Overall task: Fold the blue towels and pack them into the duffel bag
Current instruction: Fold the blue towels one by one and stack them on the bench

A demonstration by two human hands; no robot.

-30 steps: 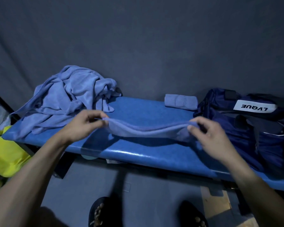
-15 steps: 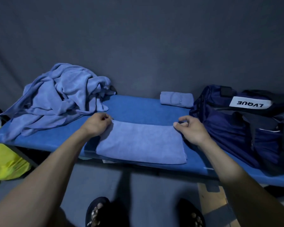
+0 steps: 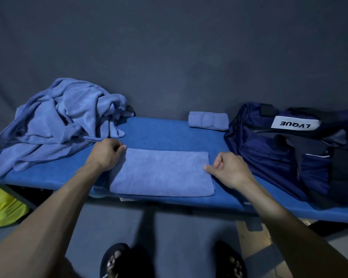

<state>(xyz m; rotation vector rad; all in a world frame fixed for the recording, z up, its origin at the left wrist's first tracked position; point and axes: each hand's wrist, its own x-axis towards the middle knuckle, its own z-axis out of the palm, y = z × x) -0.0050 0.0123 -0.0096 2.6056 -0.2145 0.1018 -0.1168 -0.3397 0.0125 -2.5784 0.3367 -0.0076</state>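
Duffel bag [image 3: 285,155] open; contents unclear

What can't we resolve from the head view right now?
- Duffel bag: right end is cut off by the frame edge; the interior is too dark to see any contents.
- Towel pile: crumpled, so the count is unclear.
- Left hand: curled fingers hide whether they pinch the folded towel.
- Right hand: contact with the towel edge is unclear.
- Yellow object: cut off at the left edge.
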